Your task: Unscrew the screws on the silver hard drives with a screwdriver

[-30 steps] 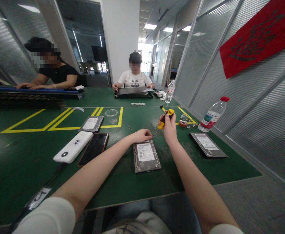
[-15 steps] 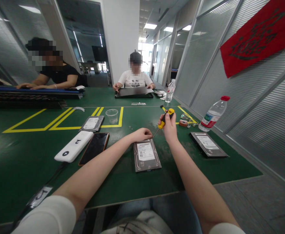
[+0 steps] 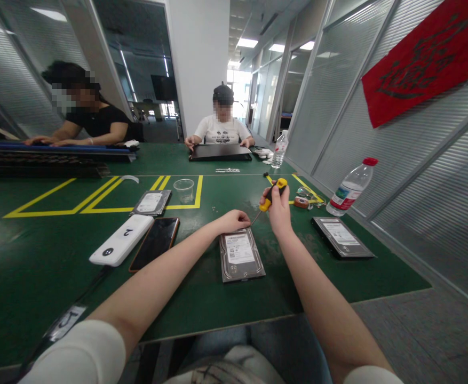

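Note:
A hard drive [image 3: 242, 255] with a white label lies flat on the green table in front of me. My left hand [image 3: 236, 220] rests at its far edge, fingers curled together beside the screwdriver's tip; whatever they pinch is hidden. In my right hand [image 3: 277, 207] is a yellow-and-black screwdriver [image 3: 280, 186], gripped by the handle and tilted. Its thin shaft slants down and left to the drive's far right corner, close to my left fingertips. Whether the tip sits in a screw is too small to tell.
To the left lie a phone [image 3: 153, 244], a white power bank [image 3: 122, 240] with a cable, another hard drive [image 3: 150, 202] and a clear cup [image 3: 184, 192]. On the right are a third drive [image 3: 342, 237], a bottle [image 3: 351, 186] and a tape roll [image 3: 301, 202]. Two people sit beyond.
Both my hands and the screwdriver stay almost where they were. Across the table, a person has lowered a dark panel flatter onto the tray.

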Demonstrator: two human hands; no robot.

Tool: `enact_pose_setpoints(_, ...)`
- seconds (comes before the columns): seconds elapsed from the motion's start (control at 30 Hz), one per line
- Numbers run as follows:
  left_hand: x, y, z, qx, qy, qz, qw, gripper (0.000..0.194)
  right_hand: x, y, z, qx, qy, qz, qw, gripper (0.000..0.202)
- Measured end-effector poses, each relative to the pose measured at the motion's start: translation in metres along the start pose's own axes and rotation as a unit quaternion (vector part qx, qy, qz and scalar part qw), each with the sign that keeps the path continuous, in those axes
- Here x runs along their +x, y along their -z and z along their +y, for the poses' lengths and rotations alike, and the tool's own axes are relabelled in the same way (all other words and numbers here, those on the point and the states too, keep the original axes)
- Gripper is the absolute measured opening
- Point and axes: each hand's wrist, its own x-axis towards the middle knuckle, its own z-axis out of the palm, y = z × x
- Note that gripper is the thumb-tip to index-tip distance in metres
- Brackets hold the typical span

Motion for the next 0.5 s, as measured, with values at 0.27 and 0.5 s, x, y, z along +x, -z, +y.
enact_pose_setpoints(0.27, -0.0016, 0.0005, 0.003, -0.007, 0.0, 0.003, 1.0, 0.018, 0.0022, 0.0045, 0.0049, 0.014, -0.004, -0.016, 1.0, 0.028)
enact_pose_setpoints(0.5, -0.003, 0.003, 0.0034, -0.011, -0.004, 0.006, 1.0, 0.019, 0.0008, 0.0021, 0.0012, 0.004, -0.002, -0.011, 1.0, 0.027)
